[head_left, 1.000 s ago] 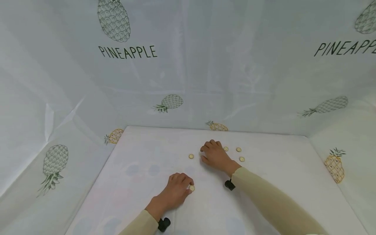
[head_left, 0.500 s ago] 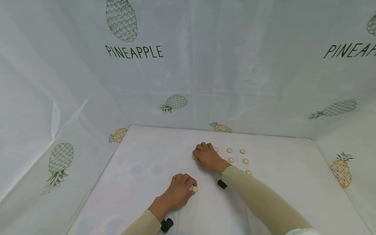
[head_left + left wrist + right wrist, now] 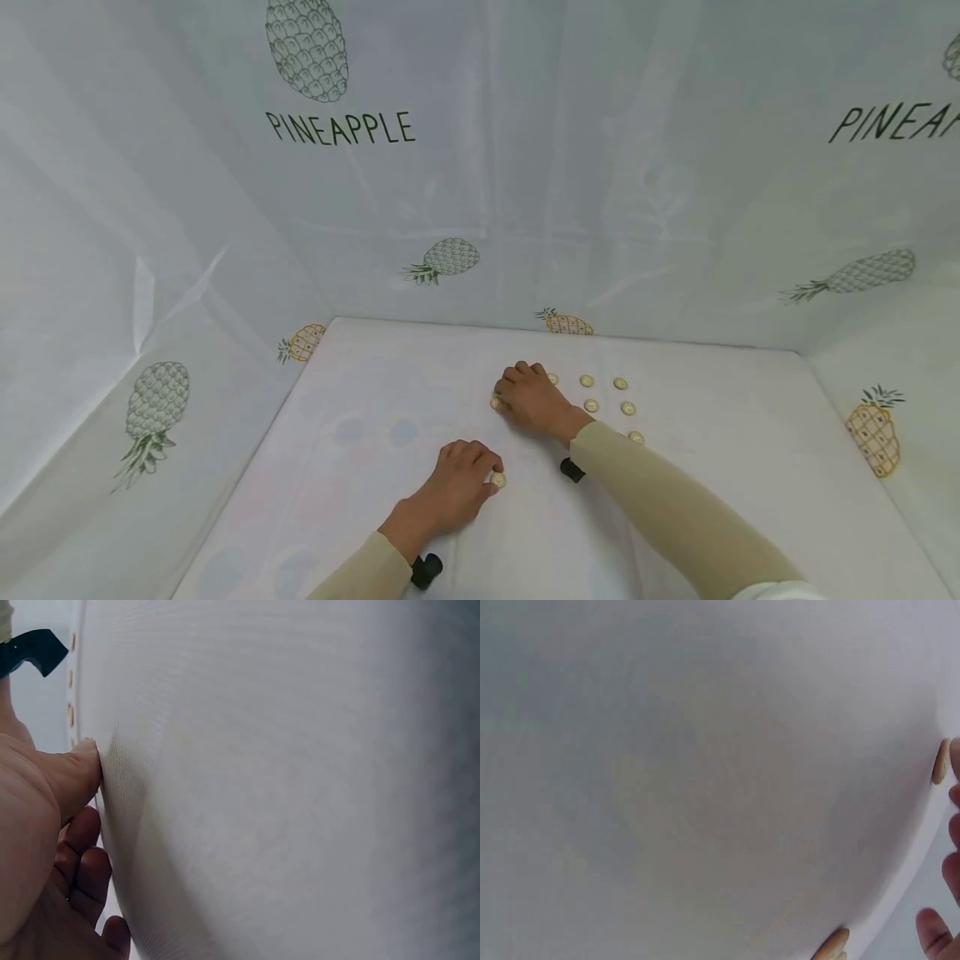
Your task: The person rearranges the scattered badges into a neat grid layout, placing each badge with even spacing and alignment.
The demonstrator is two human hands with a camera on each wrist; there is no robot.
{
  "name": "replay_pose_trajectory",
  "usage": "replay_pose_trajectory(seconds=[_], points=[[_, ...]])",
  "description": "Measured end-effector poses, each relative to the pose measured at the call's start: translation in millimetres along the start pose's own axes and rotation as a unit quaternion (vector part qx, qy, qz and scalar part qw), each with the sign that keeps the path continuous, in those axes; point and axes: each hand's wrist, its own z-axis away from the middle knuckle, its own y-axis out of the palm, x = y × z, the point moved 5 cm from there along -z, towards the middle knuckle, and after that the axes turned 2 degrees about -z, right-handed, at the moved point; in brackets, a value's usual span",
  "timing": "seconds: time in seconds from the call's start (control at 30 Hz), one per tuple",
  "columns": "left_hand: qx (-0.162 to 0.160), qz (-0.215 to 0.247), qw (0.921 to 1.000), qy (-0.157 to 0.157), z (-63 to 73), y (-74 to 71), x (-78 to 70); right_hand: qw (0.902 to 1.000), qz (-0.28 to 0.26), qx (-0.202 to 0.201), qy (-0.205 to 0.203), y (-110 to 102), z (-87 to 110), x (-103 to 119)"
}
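My left hand point(image 3: 459, 485) rests on the white tabletop point(image 3: 360, 500), thumb and forefinger pinching a small pale round wooden disc point(image 3: 498, 480). Farther up the table, my right hand point(image 3: 532, 398) pinches another wooden disc point(image 3: 497, 402) at its left side. In the right wrist view that disc point(image 3: 941, 761) shows edge-on at the fingertips point(image 3: 955, 759). To the right of this hand lie several like discs point(image 3: 587, 381) in loose rows, partly beside the forearm. From the left wrist, the thumb point(image 3: 84, 761) is seen close over the white cloth, and the held disc is hidden.
Pale cloth walls with pineapple prints point(image 3: 450, 257) surround the table at the back and both sides. One disc point(image 3: 636, 437) lies right by the right sleeve point(image 3: 660, 492). Black wrist cameras point(image 3: 427, 572) sit under both wrists.
The right hand has moved left to the far-left disc and now pinches it, uncovering discs behind it. The head view has shifted slightly. My left hand keeps its disc in place.
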Motion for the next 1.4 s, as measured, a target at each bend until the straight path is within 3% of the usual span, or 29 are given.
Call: replay_pose_trajectory(seconds=[0.13,0.53,1.1,1.4], points=[[0.01,0.003,0.9999,-0.009,-0.6,-1.5,0.6,0.9996,-0.022,0.002,-0.019,-0.7,0.3,0.7],[0.024,0.001,0.9994,-0.025,-0.1,-2.4,-0.1,0.9998,-0.014,-0.013,-0.008,-0.6,2.2,2.9],[0.011,-0.006,0.9998,-0.012,-0.9,-3.7,-0.8,0.9989,0.044,-0.014,0.009,8.1,0.7,7.4],[0.007,-0.004,0.9999,-0.01,-0.9,-2.1,0.7,0.9998,0.016,-0.013,0.002,8.2,-3.5,9.2]])
